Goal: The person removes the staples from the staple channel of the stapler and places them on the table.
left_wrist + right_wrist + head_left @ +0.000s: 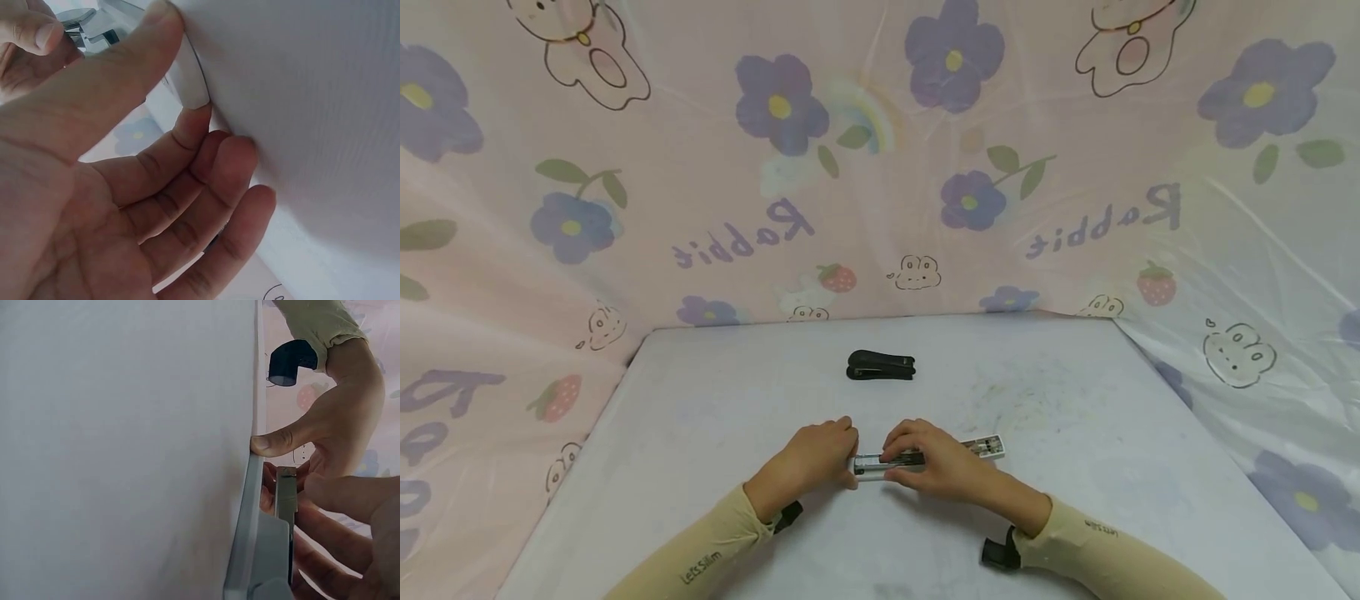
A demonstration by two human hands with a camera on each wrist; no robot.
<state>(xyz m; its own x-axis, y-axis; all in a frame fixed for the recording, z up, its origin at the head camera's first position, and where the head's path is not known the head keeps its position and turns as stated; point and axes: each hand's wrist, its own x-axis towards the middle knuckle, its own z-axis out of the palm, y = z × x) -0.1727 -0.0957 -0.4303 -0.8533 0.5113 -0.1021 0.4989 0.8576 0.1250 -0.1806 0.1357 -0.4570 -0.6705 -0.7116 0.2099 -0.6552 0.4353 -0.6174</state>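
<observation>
A long white stapler (991, 447), with metal parts showing along its length, lies on the white table, its right end reaching past my right hand. My left hand (816, 454) pinches its left end; in the left wrist view the thumb and forefinger hold the white base end (192, 81), the other fingers bent beside it. My right hand (936, 458) is over the stapler's middle, thumb on the near side and fingers across the top. In the right wrist view its fingers are around a narrow metal bar (286, 497) above the white body. The palm hides part of the stapler.
A black stapler (880, 367) lies farther back on the white table (737, 375). Patterned cloth (865, 192) hangs behind and at both sides. Black wrist-camera pieces (1000, 553) sit under the sleeves, close to the tabletop.
</observation>
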